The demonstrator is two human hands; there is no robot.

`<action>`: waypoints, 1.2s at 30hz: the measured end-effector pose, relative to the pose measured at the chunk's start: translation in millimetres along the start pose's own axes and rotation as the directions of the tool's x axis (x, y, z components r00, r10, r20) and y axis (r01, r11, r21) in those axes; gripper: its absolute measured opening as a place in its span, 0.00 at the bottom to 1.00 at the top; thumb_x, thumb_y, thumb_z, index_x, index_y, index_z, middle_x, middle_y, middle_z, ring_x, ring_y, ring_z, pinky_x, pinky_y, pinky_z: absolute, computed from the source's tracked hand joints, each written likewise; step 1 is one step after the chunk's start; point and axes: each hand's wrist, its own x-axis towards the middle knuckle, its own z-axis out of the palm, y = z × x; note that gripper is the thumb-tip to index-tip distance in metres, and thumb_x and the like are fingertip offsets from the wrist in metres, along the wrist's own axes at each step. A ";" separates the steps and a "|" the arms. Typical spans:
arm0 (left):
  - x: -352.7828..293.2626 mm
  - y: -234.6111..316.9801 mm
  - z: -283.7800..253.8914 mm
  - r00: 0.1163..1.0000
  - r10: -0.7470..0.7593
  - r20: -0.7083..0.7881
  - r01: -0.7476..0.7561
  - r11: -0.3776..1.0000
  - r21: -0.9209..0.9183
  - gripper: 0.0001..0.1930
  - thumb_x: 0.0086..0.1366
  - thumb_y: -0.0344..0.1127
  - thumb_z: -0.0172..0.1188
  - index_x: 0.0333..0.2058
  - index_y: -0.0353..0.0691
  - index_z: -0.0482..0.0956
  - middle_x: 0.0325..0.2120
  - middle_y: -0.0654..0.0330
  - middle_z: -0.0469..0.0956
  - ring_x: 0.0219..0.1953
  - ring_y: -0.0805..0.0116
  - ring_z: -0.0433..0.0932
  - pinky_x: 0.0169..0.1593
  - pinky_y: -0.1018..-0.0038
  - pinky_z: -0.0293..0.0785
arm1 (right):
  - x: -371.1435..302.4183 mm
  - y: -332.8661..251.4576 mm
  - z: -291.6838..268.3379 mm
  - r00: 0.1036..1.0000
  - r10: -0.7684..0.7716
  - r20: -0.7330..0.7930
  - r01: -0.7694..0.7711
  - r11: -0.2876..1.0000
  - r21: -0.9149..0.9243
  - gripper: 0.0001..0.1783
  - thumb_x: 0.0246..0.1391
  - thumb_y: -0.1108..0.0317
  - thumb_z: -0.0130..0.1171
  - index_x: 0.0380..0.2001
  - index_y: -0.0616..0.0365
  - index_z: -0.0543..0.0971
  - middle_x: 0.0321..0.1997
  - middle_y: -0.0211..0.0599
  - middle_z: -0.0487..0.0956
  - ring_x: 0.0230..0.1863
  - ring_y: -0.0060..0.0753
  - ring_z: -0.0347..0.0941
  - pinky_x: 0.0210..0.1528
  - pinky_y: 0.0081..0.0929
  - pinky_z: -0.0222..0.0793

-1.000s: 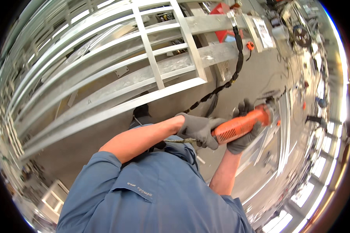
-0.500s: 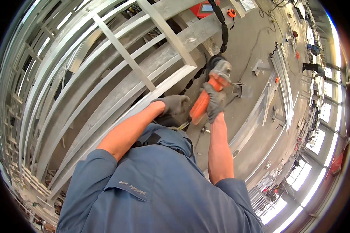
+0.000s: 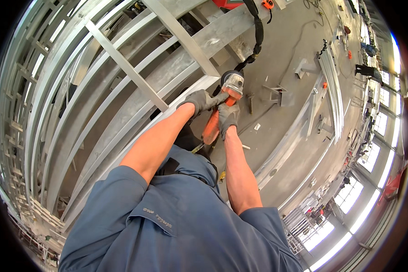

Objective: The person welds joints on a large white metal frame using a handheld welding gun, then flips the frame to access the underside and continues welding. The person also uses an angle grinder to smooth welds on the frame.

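Note:
An orange angle grinder with a grey metal head and a dark round disc is held in front of my body, head pointing away. Around its body wraps my right hand, in a grey glove. My left hand, gloved too, has come to the grinder just behind its head. Its fingers are closed there, with one stretched across the orange housing. Beside the disc lies the mitred corner of a silver metal frame; whether the disc touches it I cannot tell.
Long metal bars of the frame fill the left side. A black wrapped cable hangs beyond the grinder, near an orange tape measure. Metal brackets and long profiles lie on the floor at right. Another person is far right.
The grinder in my right hand has moved left, nearer the frame corner. My left hand has gone forward from beside the frame onto the grinder.

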 end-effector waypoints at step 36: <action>21.6 -29.8 12.3 0.990 0.049 -0.129 -0.069 0.986 -0.152 0.44 0.53 0.81 0.56 0.21 0.34 0.82 0.15 0.55 0.77 0.21 0.61 0.77 0.30 0.62 0.72 | -9.3 -38.4 11.2 0.992 0.125 -0.007 -0.118 0.913 -0.391 0.39 0.48 0.54 0.64 0.60 0.66 0.69 0.52 0.64 0.79 0.57 0.62 0.76 0.58 0.47 0.72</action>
